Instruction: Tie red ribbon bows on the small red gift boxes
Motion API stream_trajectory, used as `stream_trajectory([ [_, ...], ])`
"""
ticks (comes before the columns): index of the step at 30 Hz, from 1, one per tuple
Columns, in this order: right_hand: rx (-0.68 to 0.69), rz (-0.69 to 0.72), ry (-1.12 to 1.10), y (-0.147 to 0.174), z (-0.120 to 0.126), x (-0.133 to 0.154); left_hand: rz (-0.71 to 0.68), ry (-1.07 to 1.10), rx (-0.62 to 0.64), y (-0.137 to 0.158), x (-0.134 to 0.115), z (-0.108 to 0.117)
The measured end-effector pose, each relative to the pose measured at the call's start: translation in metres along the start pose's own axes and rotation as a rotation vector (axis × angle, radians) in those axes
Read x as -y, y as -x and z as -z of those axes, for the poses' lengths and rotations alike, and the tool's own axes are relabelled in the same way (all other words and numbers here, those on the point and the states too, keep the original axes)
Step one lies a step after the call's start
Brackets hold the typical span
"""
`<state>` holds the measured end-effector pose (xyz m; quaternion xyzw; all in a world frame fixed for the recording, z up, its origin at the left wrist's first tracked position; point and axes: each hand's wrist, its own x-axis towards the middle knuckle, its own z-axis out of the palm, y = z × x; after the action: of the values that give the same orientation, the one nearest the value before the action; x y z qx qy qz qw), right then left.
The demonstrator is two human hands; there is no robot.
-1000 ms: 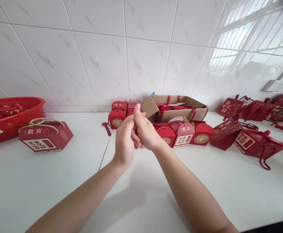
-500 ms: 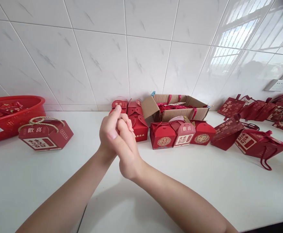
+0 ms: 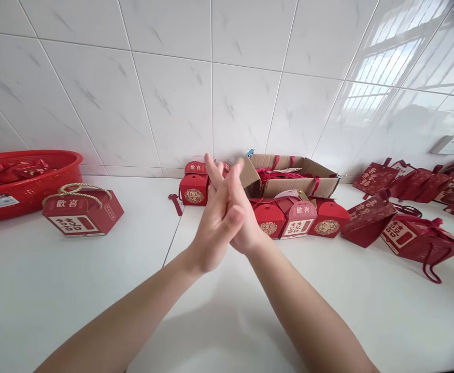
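Note:
My left hand point(image 3: 213, 235) and my right hand point(image 3: 246, 220) press together palm to palm above the white table. Their fingers are stretched out and cross at the tips, with no object visible between them. Behind them, partly covered, stand small red gift boxes: one with a gold round emblem point(image 3: 194, 190) to the left, and a red box point(image 3: 268, 220) to the right. Beside that one are a pinkish box with a double-happiness label point(image 3: 297, 217) and another red box with a gold emblem point(image 3: 329, 217).
A red plastic basket point(image 3: 28, 194) holding red packets stands far left, near a red box with a rope handle point(image 3: 83, 212). An open cardboard box point(image 3: 289, 186) with red ribbons sits against the tiled wall. Further right are a tilted red box point(image 3: 369, 217), a corded box point(image 3: 421, 238) and several red bags point(image 3: 377, 178).
My hands were clasped with fingers folded over each other; now the fingers are straightened and the palms meet. They sit further right in view, and the view itself has shifted slightly.

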<state>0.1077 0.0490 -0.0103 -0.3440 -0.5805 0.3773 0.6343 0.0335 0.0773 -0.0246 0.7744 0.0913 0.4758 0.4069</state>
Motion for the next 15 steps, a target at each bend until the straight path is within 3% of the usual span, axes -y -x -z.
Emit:
stream_trajectory([
  [2,0.148,-0.003,0.003,0.000,0.009,0.001,0.006,0.001,0.102,-0.004,0.000,0.009],
  [4,0.190,-0.037,-0.010,-0.001,0.014,0.000,0.027,0.025,0.172,-0.008,0.001,0.016],
  [8,0.103,-0.010,-0.033,-0.001,0.016,-0.009,0.083,0.007,0.128,-0.011,0.007,0.014],
  [12,0.054,0.194,0.191,-0.003,0.016,-0.020,0.042,-0.094,0.094,-0.009,0.013,0.005],
  [15,0.023,0.224,0.323,-0.007,0.015,-0.025,-0.004,-0.092,0.098,-0.007,0.014,0.001],
])
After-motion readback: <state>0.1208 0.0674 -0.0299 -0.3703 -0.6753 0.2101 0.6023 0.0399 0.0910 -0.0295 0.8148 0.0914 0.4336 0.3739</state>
